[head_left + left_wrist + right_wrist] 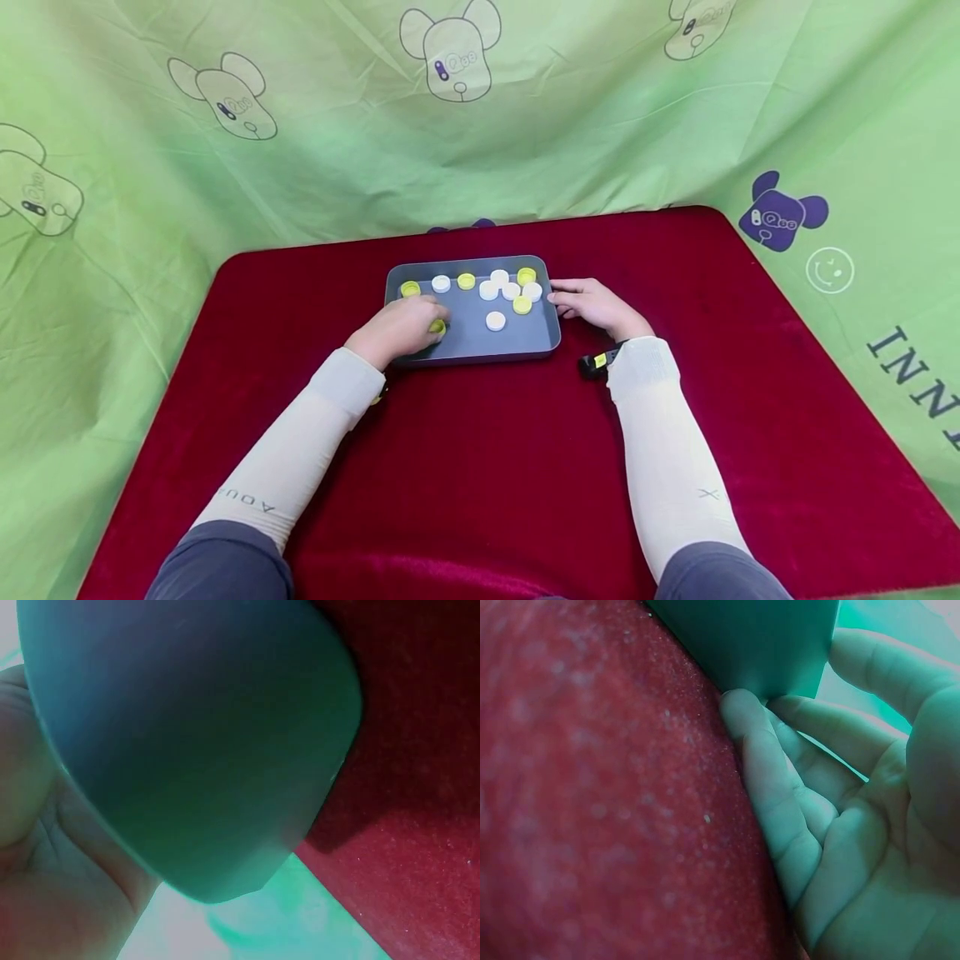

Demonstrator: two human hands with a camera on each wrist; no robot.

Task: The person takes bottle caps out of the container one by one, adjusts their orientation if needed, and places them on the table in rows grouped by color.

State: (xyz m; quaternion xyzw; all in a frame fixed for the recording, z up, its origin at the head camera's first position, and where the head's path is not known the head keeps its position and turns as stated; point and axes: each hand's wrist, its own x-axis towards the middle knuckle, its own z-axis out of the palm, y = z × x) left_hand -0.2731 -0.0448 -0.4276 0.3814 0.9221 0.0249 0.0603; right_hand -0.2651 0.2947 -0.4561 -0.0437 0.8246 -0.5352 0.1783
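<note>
A shallow grey tray [468, 343] stands on the red cloth, holding several white and yellow round bottle caps. My left hand [401, 327] reaches over its left side and pinches a yellow bottle cap [437, 327], partly hidden by the fingers. In the left wrist view the tray's outer wall [225, 765] covers most of that hand. At the right end, my right hand [592, 302] holds the tray, thumb at the rim and other fingers against the outer wall [765, 645]. A white cap [495, 321] lies by itself toward the tray's front.
White and yellow caps cluster at the tray's back right, among them a yellow one [527, 275]. A yellow cap [409, 288] and a white cap [441, 284] sit at the back left. Red cloth [480, 467] covers the table; a green printed curtain [337, 150] hangs behind.
</note>
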